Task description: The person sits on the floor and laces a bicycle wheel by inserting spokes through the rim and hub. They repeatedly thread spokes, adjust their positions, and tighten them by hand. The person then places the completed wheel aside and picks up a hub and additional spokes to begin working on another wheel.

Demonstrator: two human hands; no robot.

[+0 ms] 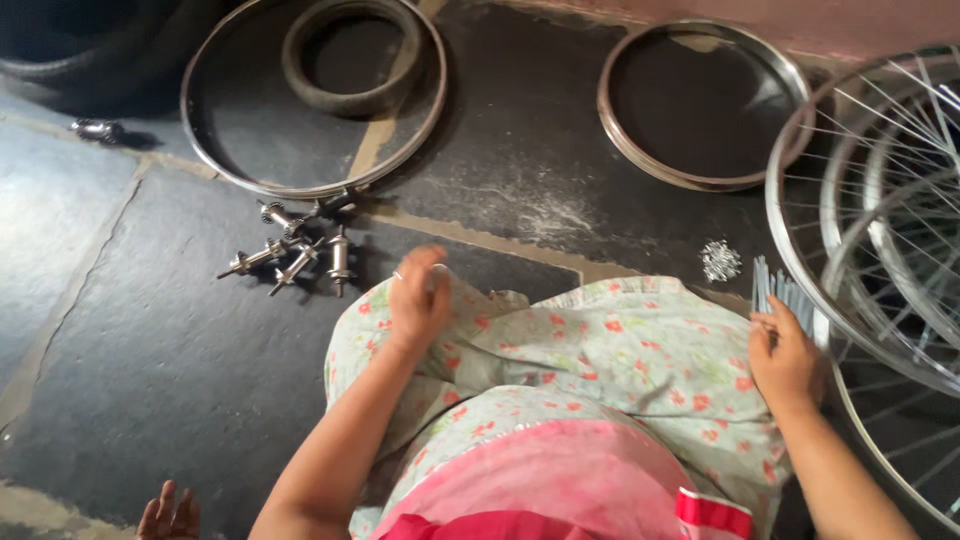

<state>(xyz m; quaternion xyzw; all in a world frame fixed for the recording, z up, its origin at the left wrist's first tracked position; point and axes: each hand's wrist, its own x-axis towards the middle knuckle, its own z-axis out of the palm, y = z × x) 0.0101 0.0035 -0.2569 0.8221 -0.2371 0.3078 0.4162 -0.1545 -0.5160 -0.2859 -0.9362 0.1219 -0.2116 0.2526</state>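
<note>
My left hand rests on my knee, which is covered by floral cloth. Its fingers are curled around a small metal part, and only shiny tips show at either side of the hand. Just beyond it, several metal wheel hubs lie on the dark floor. My right hand grips a bundle of thin steel spokes standing upright beside my right knee. The bundle stands close against a spoked wheel.
A bare metal rim lies at the back with a black tyre inside it. A second rim lies right of it. A small pile of shiny nipples sits near the spokes. Toes show at bottom left.
</note>
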